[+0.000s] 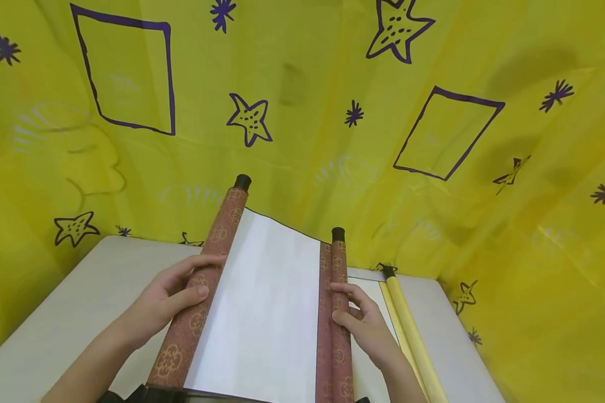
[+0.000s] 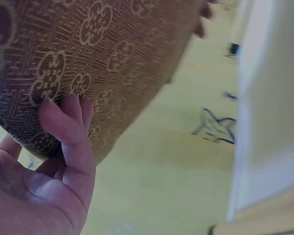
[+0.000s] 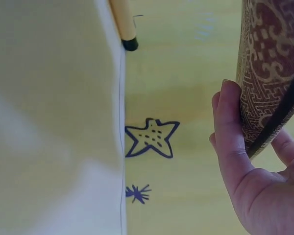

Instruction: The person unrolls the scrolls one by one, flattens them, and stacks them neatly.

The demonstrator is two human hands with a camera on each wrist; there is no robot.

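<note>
A partly unrolled scroll with white paper (image 1: pixel 262 302) is held tilted above the table. Its left roll (image 1: pixel 201 291) and right roll (image 1: pixel 339 313) are reddish-brown brocade with gold flower motifs and black end knobs. My left hand (image 1: pixel 181 291) grips the left roll, thumb on top and fingers (image 2: pixel 68 127) curled under the brocade (image 2: pixel 88 63). My right hand (image 1: pixel 363 322) grips the right roll, and its fingers (image 3: pixel 230 137) wrap round the brocade (image 3: pixel 269 63).
A second scroll with a yellow rod (image 1: pixel 413 336) and black tip lies on the grey-white table (image 1: pixel 80 302) to the right; the rod (image 3: pixel 121 19) also shows in the right wrist view. A yellow curtain (image 1: pixel 433 168) with purple stars and squares hangs close behind the table.
</note>
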